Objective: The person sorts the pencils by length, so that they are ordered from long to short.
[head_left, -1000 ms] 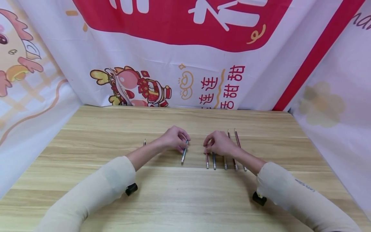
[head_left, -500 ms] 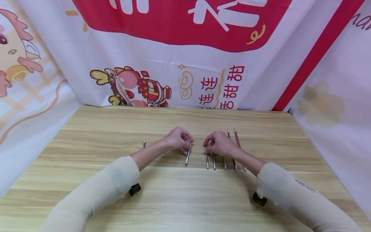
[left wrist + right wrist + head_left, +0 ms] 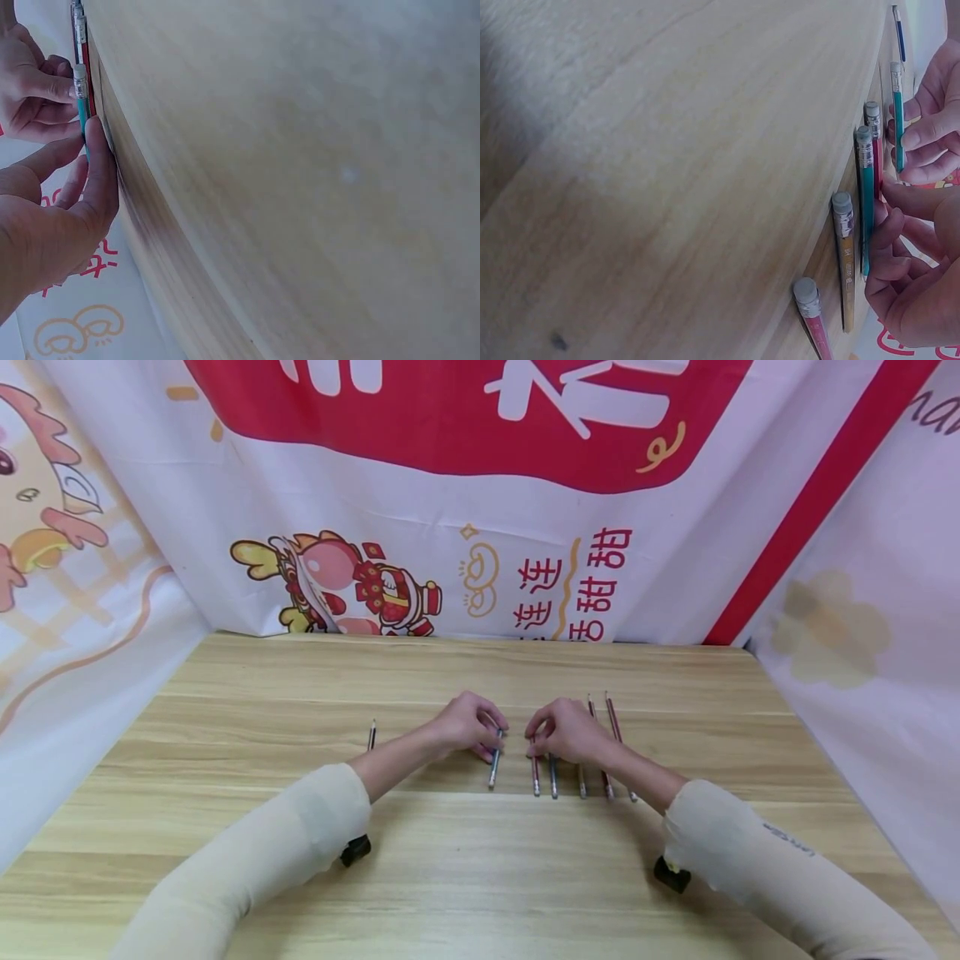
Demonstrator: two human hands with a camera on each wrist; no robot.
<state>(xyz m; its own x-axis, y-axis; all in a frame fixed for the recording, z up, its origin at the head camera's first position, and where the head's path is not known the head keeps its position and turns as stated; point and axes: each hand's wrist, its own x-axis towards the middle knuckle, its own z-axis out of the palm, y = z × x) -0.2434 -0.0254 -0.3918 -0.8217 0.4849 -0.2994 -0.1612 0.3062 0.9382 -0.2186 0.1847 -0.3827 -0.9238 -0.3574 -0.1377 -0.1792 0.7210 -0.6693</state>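
Observation:
My left hand (image 3: 472, 727) pinches a teal pencil (image 3: 494, 770) between thumb and fingers. Its silver ferrule and eraser point toward me; in the left wrist view the teal pencil (image 3: 82, 109) shows above the fingertips. Just to the right, my right hand (image 3: 567, 729) holds a red pencil (image 3: 536, 777) between thumb and fingertips, its far part hidden by the fingers. Beside it under the hand lie a green pencil (image 3: 867, 180) and a yellow pencil (image 3: 847, 274), both with eraser ends toward me. A narrow gap separates the two hands.
Further right in the row lie a dark red pencil (image 3: 608, 783) and another red pencil (image 3: 614, 718), partly covered by the right hand and forearm. A dark pencil (image 3: 372, 735) lies left, behind the left forearm. The wooden table (image 3: 480, 877) meets a printed cloth (image 3: 450, 502) at its back.
My left hand has moved a short way right with the teal pencil, closer to the right hand, and the pencil stands straighter. The right hand has stayed on the red pencil.

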